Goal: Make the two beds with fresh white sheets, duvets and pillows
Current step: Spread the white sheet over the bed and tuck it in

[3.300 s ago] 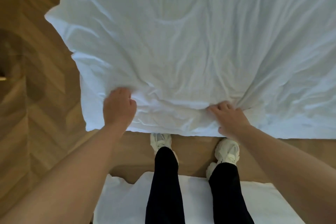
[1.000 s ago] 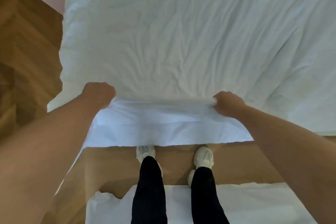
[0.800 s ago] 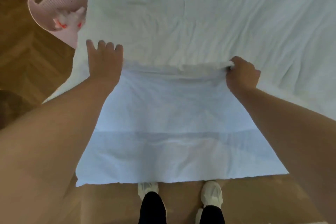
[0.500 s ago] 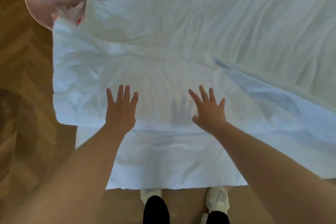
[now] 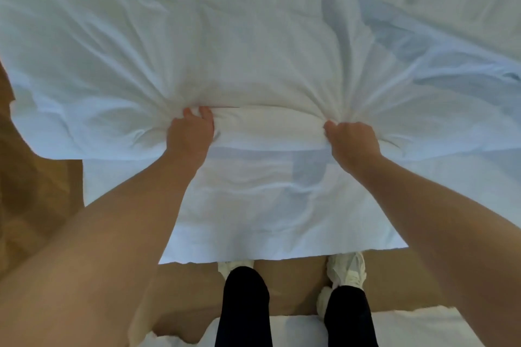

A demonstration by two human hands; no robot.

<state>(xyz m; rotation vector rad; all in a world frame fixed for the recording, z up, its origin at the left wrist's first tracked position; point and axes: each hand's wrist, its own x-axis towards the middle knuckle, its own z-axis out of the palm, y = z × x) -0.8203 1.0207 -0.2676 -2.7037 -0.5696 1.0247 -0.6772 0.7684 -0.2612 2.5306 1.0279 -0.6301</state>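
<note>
A white sheet (image 5: 253,45) covers the whole bed in front of me, wrinkled and bunched into folds that run toward my fists. My left hand (image 5: 190,136) is closed on a gathered roll of the fabric near the bed's near edge. About an arm's width to its right, my right hand (image 5: 352,142) is clenched on the same fold. Below my hands a flat flap of the sheet (image 5: 270,205) hangs down over the bed's side. The mattress is hidden under the cloth.
Wooden floor (image 5: 33,200) lies at the left and between the beds. My feet in white shoes (image 5: 345,270) and black trousers (image 5: 244,307) stand at the bed's edge. White bedding of the second bed (image 5: 298,329) lies right behind my legs.
Half a second ago both hands lay flat and open on the sheet; now both are clenched on a bunched fold. The pink basket at upper left has left the view.
</note>
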